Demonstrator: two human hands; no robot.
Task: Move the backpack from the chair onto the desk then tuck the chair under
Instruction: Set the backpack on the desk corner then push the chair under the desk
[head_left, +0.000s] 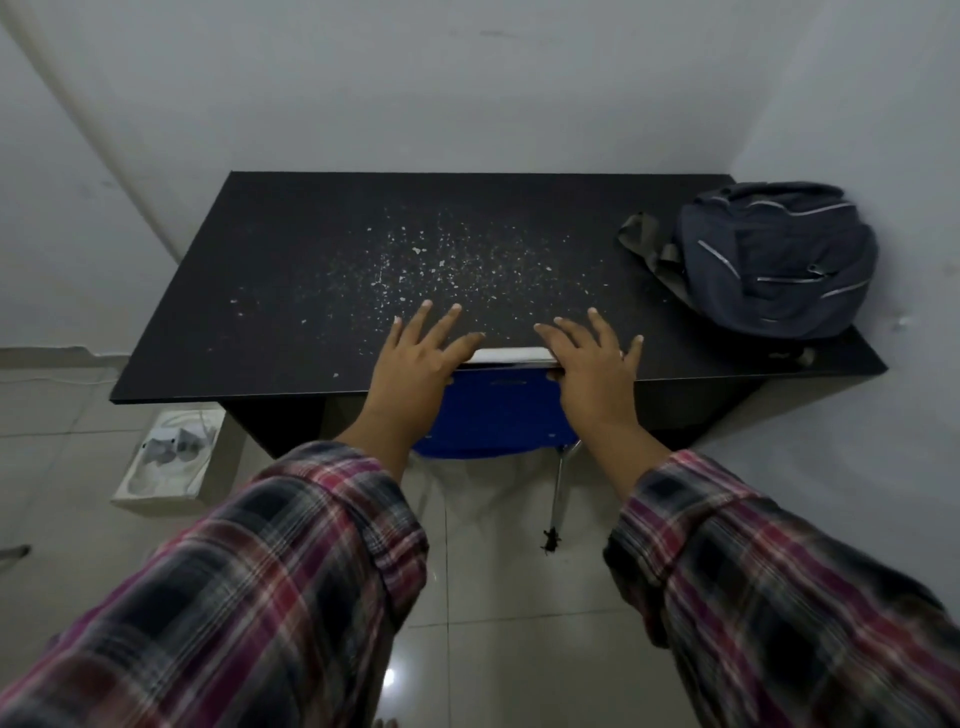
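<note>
A dark blue backpack (774, 260) lies on the right end of the black desk (291, 291), against the wall corner, its strap trailing to the left. The blue chair (493, 415) stands under the desk's front edge; its seat is hidden, and only the backrest and one chrome leg show. My left hand (423, 358) and my right hand (589, 364) rest on the top of the backrest, one at each end, fingers spread and extended over the desk edge. A pale strip of the backrest's top rim shows between them.
White flecks are scattered over the middle of the desk. A white box (166, 462) with cables and small items sits on the tiled floor at the left, beside the desk's side panel. Walls close in behind and to the right.
</note>
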